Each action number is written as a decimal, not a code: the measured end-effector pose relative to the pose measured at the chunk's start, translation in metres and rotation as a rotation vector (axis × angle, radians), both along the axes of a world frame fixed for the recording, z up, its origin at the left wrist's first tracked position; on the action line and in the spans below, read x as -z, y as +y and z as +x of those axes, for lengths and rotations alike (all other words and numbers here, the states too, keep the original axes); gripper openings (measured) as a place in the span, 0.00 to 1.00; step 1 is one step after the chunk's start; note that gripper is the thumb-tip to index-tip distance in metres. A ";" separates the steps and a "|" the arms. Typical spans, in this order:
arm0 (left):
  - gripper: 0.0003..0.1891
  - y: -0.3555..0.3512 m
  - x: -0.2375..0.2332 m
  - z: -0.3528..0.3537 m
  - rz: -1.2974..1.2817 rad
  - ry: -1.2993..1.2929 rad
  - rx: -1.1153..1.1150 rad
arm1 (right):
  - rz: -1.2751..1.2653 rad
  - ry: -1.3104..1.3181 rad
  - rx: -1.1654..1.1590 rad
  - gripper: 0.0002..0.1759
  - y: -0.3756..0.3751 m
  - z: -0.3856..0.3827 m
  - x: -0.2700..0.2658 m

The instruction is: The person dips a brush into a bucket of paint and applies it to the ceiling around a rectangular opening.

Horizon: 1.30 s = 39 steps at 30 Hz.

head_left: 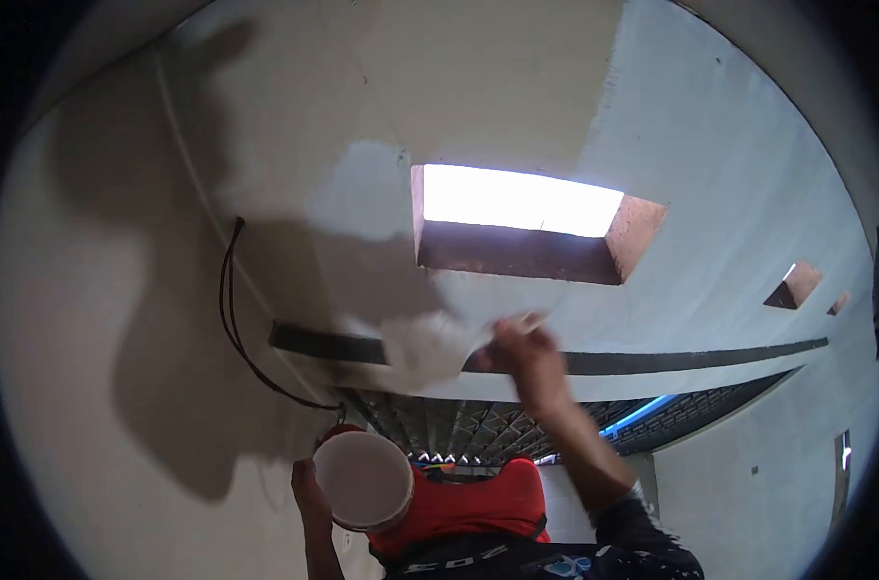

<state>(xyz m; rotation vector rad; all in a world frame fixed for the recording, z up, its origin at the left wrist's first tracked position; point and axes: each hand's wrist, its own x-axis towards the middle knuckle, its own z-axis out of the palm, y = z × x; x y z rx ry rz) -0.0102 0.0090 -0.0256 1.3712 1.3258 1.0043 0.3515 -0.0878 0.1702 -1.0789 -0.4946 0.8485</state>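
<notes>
My left hand (308, 491) grips the side of a round white bucket (408, 503), its fingers at the rim. Pale paint (364, 478) shows inside the bucket. In front of the wall (507, 87), my right hand (528, 356) is closed round the handle of a wide paintbrush (428, 350). Motion smears the pale head of the brush, which points left and overlaps a dark horizontal band (652, 362) on the wall. A fresh whitish patch (362, 188) lies beside the window opening, with beige wall around it.
A bright window opening (521, 201) is cut into the wall, and a smaller opening (795, 284) lies to the right. Dark cable (229, 309) hangs at the left corner. Dark ridged sheeting (478, 425) and a blue strip (637, 416) show below the band.
</notes>
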 end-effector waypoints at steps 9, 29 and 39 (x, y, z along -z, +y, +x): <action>0.15 0.013 0.027 -0.005 0.042 0.021 -0.043 | 0.775 -1.730 0.895 0.11 0.011 0.074 -0.229; 0.14 0.016 0.035 -0.006 0.039 -0.016 -0.053 | 0.361 -2.302 0.827 0.13 0.020 0.099 -0.195; 0.14 0.018 0.037 -0.008 -0.014 -0.047 -0.093 | 0.471 -1.989 0.797 0.10 -0.013 0.101 -0.249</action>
